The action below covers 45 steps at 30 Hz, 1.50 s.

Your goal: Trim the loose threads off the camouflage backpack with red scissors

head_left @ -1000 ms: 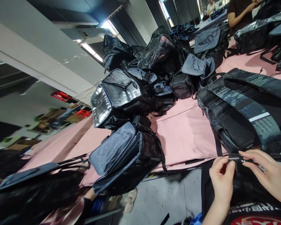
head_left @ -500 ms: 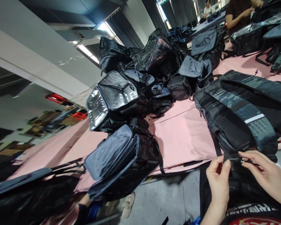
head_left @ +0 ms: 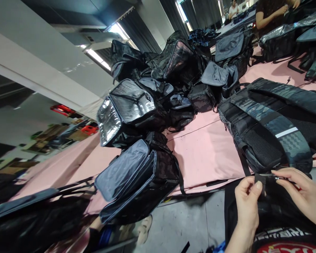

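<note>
A dark camouflage backpack [head_left: 268, 126] lies back-side up on the pink table [head_left: 208, 151], its padded shoulder strap with a white reflective stripe facing me. A thin black webbing strap [head_left: 260, 178] hangs from it over the table's front edge. My left hand [head_left: 249, 203] pinches the end of this strap between thumb and forefinger. My right hand [head_left: 302, 195] pinches the same strap just to the right, where a small dark buckle or metal piece sits, too small to make out.
A heap of open black bags [head_left: 158, 102] with silver lining fills the table's left and back. One open bag [head_left: 137, 179] overhangs the front edge. Another person [head_left: 271, 12] stands at the far right. Grey floor [head_left: 184, 225] lies below the table.
My view has swung slightly right and settled. Both hands stay on the strap, and my left fingers have folded its end a little upward.
</note>
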Each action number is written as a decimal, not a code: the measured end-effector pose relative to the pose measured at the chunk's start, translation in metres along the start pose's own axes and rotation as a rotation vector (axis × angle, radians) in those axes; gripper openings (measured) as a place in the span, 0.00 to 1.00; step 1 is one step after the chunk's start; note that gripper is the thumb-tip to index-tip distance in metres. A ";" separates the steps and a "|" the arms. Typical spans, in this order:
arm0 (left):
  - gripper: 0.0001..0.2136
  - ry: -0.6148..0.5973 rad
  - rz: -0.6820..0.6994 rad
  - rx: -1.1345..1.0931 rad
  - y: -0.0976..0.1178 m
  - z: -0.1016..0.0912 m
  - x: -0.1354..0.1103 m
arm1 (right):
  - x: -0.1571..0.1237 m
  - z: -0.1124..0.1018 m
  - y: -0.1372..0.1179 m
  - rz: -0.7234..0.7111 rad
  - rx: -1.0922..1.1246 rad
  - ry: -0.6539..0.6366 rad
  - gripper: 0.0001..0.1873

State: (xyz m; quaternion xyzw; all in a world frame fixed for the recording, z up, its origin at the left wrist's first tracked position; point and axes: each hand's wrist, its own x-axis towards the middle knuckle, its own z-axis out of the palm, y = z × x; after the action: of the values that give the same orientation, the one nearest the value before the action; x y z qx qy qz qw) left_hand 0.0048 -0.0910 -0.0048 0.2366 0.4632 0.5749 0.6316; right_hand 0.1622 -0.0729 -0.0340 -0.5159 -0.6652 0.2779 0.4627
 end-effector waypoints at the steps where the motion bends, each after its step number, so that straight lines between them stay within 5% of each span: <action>1: 0.11 -0.042 -0.086 -0.118 0.002 0.000 0.000 | 0.001 0.000 0.000 0.088 0.054 0.009 0.11; 5: 0.16 -0.268 -0.457 -0.481 0.006 -0.001 -0.001 | 0.007 0.003 0.001 0.326 0.364 -0.100 0.22; 10: 0.19 -0.405 -0.663 -0.488 -0.004 -0.001 -0.003 | 0.010 0.011 -0.002 0.439 0.575 -0.314 0.20; 12: 0.20 -0.285 -0.557 -0.325 -0.008 -0.002 -0.005 | 0.010 0.013 -0.001 0.500 0.582 -0.282 0.21; 16: 0.18 0.035 -0.105 0.060 -0.005 -0.007 -0.010 | 0.009 0.013 0.005 0.493 0.467 -0.241 0.22; 19: 0.14 0.045 0.041 0.294 -0.001 -0.014 -0.011 | 0.008 0.014 0.007 0.434 0.394 -0.239 0.22; 25: 0.13 0.097 0.015 0.233 -0.008 -0.023 -0.004 | 0.001 0.016 0.007 0.296 0.219 -0.240 0.21; 30: 0.10 0.143 0.044 0.070 -0.006 -0.020 0.000 | -0.003 0.003 0.006 -0.091 -0.109 -0.027 0.12; 34: 0.10 0.172 0.081 0.111 -0.003 -0.017 -0.002 | -0.004 -0.002 0.008 -0.301 -0.228 -0.024 0.10; 45: 0.10 0.134 0.093 0.188 -0.006 -0.010 -0.006 | -0.002 -0.003 0.009 -0.287 -0.207 -0.081 0.11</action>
State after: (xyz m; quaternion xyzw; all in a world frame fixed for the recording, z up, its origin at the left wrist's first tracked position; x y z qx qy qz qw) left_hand -0.0007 -0.0999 -0.0124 0.2769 0.5447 0.5723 0.5470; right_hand 0.1685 -0.0723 -0.0416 -0.4488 -0.7752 0.1595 0.4151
